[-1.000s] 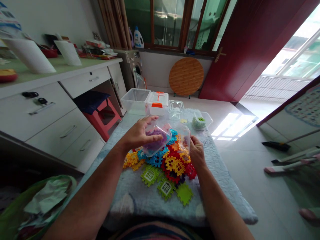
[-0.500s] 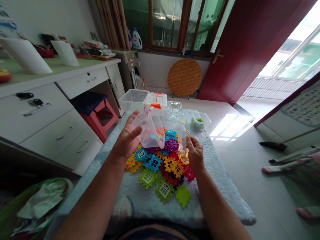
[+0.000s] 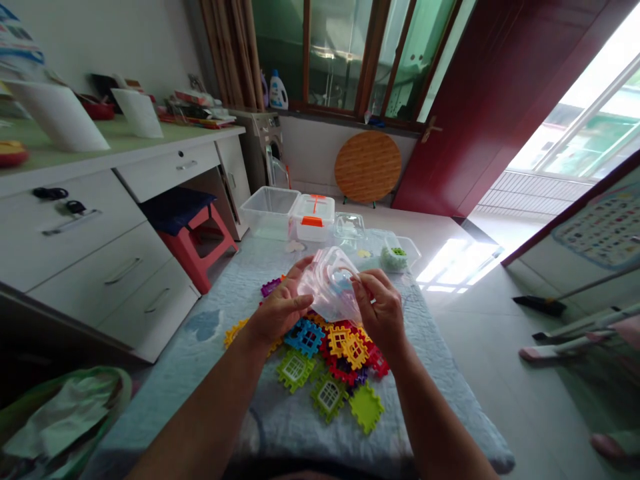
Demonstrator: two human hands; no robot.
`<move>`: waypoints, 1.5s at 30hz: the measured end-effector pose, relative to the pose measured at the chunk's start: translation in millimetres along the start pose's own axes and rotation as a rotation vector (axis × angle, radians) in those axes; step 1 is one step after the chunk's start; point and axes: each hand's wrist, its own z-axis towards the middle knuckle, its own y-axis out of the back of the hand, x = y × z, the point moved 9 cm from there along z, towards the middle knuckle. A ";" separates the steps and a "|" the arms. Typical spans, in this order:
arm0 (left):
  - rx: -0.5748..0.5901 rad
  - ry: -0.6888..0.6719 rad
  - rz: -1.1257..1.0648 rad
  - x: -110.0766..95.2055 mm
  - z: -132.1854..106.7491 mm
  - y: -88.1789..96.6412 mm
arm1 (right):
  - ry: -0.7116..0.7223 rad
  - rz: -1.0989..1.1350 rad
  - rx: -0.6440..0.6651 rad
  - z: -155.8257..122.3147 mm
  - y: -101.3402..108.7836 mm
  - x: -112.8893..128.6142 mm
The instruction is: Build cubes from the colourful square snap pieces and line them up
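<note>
My left hand [image 3: 280, 303] is wrapped around the side of a clear plastic box [image 3: 316, 293], which is held tilted above the table. My right hand [image 3: 381, 308] pinches the handle of its clear lid [image 3: 343, 270]. The lid lies up against the box's opening; whether it is seated all round cannot be made out. Below them spreads a heap of colourful interlocking plastic tiles: a blue window tile [image 3: 305, 337], yellow tiles [image 3: 347, 343], green window tiles [image 3: 329, 395] and a plain green tile [image 3: 367, 408]. The box and my hands hide part of the heap.
Along the table's far end stand an open clear bin [image 3: 270, 210], a box with orange latches [image 3: 316, 217], another clear lid-like piece [image 3: 349, 227] and a small tub with green bits [image 3: 395, 255]. A pink stool [image 3: 200, 250] stands left of the cloth-covered table [image 3: 210, 373].
My right hand has brought the lid left onto the box's opening. My left hand has moved right and tilted the box, and more tiles now show at the heap's left.
</note>
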 end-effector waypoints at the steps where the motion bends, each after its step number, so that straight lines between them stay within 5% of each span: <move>1: 0.008 0.003 -0.003 1.0 -1.1 0.8 | 0.013 -0.007 0.027 0.6 -2.0 1.3; 11: 0.080 -0.014 0.017 -0.8 -5.5 -5.1 | 0.098 -0.067 0.222 4.9 -16.0 16.3; 24: -0.008 -0.056 0.053 0.9 -4.9 4.5 | 0.126 -0.086 0.091 0.9 2.3 27.1; 35: 0.070 -0.050 -0.007 -2.8 -7.0 -6.2 | 0.140 -0.200 0.223 -1.6 -16.4 23.0; 39: -0.025 -0.107 0.012 -3.7 -4.7 0.9 | 0.137 -0.191 0.276 -4.9 -24.5 23.6; 42: -0.103 -0.146 0.023 -6.9 -3.6 10.9 | 0.087 -0.088 0.205 -7.6 -17.0 14.8; 45: -0.158 -0.189 -0.017 -14.8 -3.9 20.0 | -0.113 0.036 0.019 -13.9 -1.9 -15.7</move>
